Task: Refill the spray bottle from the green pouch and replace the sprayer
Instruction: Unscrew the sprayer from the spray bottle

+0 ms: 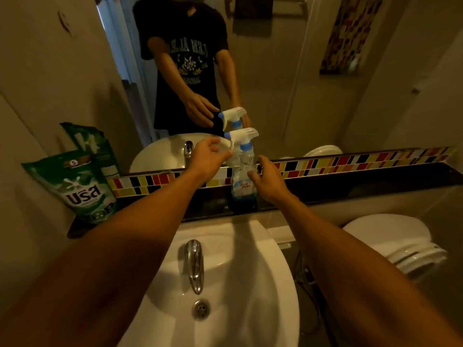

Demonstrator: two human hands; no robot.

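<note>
The two bare forearms, nearest the lens, reached forward over the white sink (250,284) with its chrome tap (194,265) and drain (201,309). Beyond it ran a dark ledge (350,194) under a mirror (275,71) edged with a strip of coloured tiles (350,162); a white toilet (395,239) sat to the right. At the ledge's left end the green pouch (80,186) stood upright against the wall, lettered "USA" in white, with a "5" in a circle near its top. The clear spray bottle (244,176) stood upright mid-ledge, well apart from the pouch, its small blue label too blurred to read, its white sprayer (241,136) on. The right hand (269,180) touched the bottle's side, fingers loosely spread, gripping nothing. The left hand (209,154) hovered beside the trigger, fingers loosely curled, empty.
</note>
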